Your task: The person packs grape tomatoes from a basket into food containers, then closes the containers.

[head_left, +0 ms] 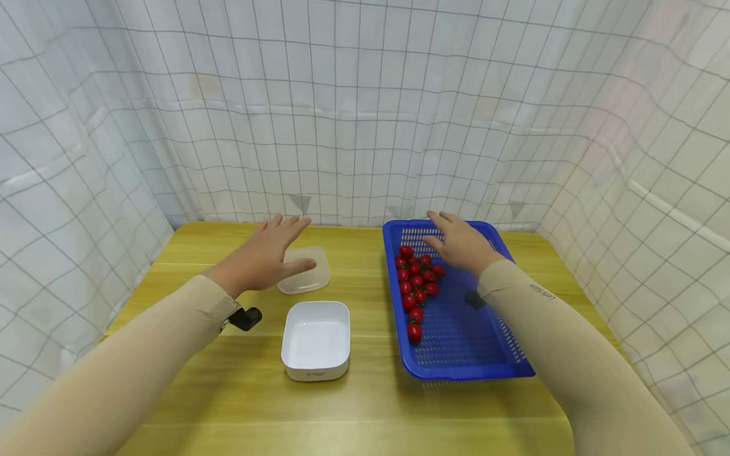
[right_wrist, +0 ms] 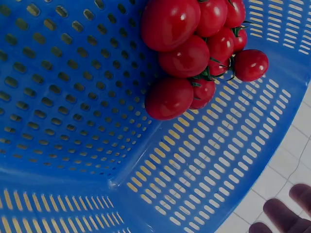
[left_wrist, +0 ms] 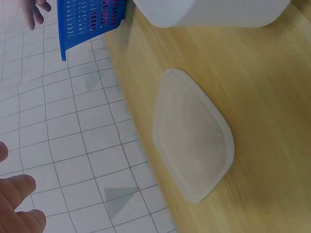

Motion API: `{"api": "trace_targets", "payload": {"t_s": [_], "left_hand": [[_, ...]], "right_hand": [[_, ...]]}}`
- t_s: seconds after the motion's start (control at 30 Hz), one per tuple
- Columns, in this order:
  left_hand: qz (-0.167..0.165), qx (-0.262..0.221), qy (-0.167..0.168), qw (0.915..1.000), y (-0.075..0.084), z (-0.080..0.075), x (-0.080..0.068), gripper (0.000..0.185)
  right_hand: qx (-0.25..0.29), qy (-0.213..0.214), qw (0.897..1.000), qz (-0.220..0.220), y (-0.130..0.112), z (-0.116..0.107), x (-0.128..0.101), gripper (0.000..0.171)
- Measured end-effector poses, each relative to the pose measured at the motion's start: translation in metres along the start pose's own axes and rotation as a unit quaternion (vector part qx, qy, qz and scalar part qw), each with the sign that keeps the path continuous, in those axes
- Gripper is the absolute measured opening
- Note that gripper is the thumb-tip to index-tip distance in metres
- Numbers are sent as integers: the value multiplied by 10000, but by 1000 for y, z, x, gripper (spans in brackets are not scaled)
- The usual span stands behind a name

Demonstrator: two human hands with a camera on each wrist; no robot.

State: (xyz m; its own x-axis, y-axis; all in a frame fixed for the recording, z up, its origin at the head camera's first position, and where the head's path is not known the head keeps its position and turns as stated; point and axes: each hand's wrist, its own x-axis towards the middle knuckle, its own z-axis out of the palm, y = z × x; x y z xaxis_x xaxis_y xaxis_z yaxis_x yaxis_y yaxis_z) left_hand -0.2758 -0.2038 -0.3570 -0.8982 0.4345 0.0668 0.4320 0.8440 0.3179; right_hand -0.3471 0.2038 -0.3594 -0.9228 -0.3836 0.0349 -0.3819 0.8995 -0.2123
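Note:
Above the back right part of a blue plastic basket [head_left: 456, 373], my right hand [head_left: 459, 243] hovers with fingers extended and holds nothing. Small red tomatoes [head_left: 416, 283] with green stems lie heaped along the basket's left side; the right wrist view shows them [right_wrist: 184, 56] close up. My left hand [head_left: 265, 255] is in the air with spread fingers, over the near-left edge of a translucent lid [head_left: 315, 270]. That lid [left_wrist: 194, 136] lies flat on the table in the left wrist view. A white square container [head_left: 316, 342] stands open-topped in front of it.
Everything rests on a wooden table [head_left: 358, 422]. White curtains with a grid pattern [head_left: 357, 107] hang behind it and on both sides. The basket's raised rim borders the tomatoes. A black wrist camera [head_left: 245, 318] sits on my left wrist.

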Motion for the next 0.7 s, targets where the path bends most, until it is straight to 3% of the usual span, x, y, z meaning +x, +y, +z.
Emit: {"api": "trace_targets", "payload": {"t_s": [0.4, 0.7], "left_hand": [[378, -433, -143, 9982, 1, 14, -52, 89], [470, -757, -253, 9957, -3, 44, -93, 96]], "right_hand": [[207, -359, 9991, -66, 5, 15, 9, 64], [590, -406, 9969, -326, 10, 31, 14, 62]]}}
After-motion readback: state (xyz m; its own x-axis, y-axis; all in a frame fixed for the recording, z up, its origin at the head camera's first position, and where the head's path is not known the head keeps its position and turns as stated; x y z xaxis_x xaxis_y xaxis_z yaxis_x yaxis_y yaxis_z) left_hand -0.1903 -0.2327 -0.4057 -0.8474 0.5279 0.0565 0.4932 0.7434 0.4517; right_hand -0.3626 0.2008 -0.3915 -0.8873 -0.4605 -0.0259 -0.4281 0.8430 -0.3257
